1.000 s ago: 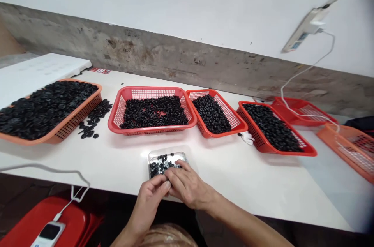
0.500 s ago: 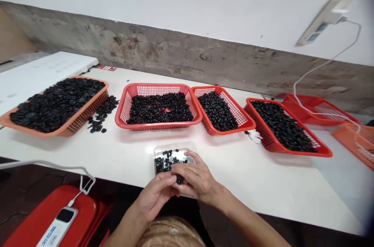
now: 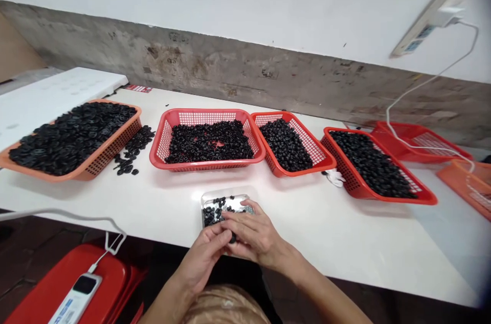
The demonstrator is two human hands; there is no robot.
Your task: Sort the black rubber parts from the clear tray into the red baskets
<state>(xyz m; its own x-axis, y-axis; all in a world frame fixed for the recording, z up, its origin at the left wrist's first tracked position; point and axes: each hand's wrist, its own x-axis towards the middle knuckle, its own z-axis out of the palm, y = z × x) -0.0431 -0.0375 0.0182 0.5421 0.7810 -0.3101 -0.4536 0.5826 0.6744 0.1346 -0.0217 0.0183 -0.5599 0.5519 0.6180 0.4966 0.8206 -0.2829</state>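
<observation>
Here we go, right at the near edge of the white table (image 3: 345, 257), and the two hands are working tight together! The left hand (image 3: 203, 255) is half curled, fingers bent in towards the palm. The right hand (image 3: 255, 237) comes across to meet it, fingers arched, nearly closed over the same spot. Peeking out between them is a small black rubber ring (image 3: 232, 238), mostly hidden, so I can't call which hand has it, though it looks pinched between the two. Just under the right hand's fingers sits a shallow clear plastic tray (image 3: 215, 194) holding a scatter of black rubber rings (image 3: 217, 213), and that looks deliberate: everything within a finger's reach, no stretching needed. Straight ahead of the hands, a red plastic basket (image 3: 207, 114) is heaped with black pieces, with a narrower red basket (image 3: 333, 160) and a third red basket (image 3: 383, 200) further right. Far out to the left of the hands there's an orange basket (image 3: 76, 173) of flatter black pieces, a loose heap of black pieces (image 3: 130, 153) beside it on the table. Keeping them in separate baskets suggests separate lots, and down below the left hand, a red plastic stool (image 3: 65, 273) sits off the table
</observation>
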